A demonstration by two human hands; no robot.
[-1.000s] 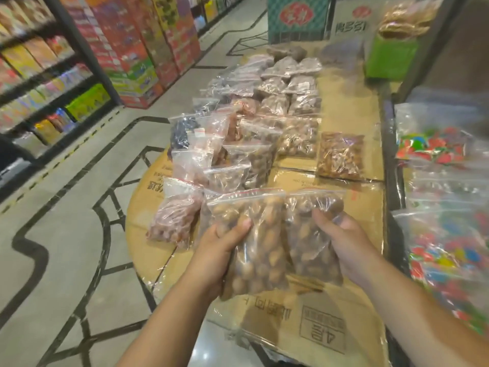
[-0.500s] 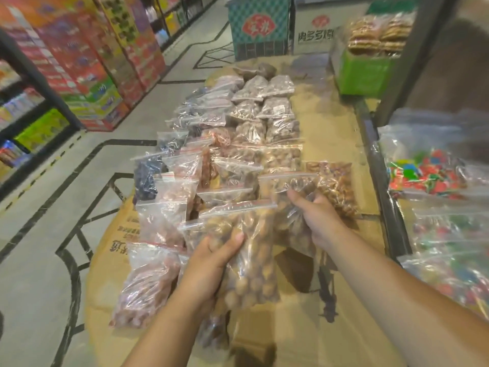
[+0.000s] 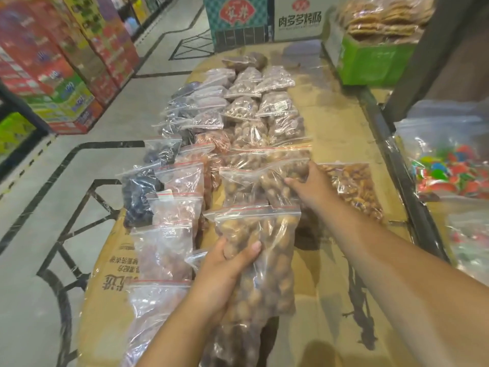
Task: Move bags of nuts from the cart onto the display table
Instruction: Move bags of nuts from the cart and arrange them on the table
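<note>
My left hand (image 3: pixel 227 266) grips a clear zip bag of round brown nuts (image 3: pixel 267 260) just above the near part of the cardboard-covered display table (image 3: pixel 341 133). My right hand (image 3: pixel 307 186) reaches farther out and holds a second bag of similar nuts (image 3: pixel 280 181), set down among the rows of bagged nuts (image 3: pixel 246 109) that run along the table's left and middle. A bag of orange-brown nuts (image 3: pixel 354 186) lies just right of that hand. No cart is in view.
Bags of colourful candy (image 3: pixel 449 168) fill a shelf at the right behind a dark rail (image 3: pixel 402 165). A green box of flat cakes (image 3: pixel 375 56) stands at the table's far right. Stacked cartons (image 3: pixel 66 75) line the aisle at left.
My right hand has carried its bag forward and lowered it into the row beside the orange-brown bag. My left hand has kept its bag and moved slightly forward over the table.
</note>
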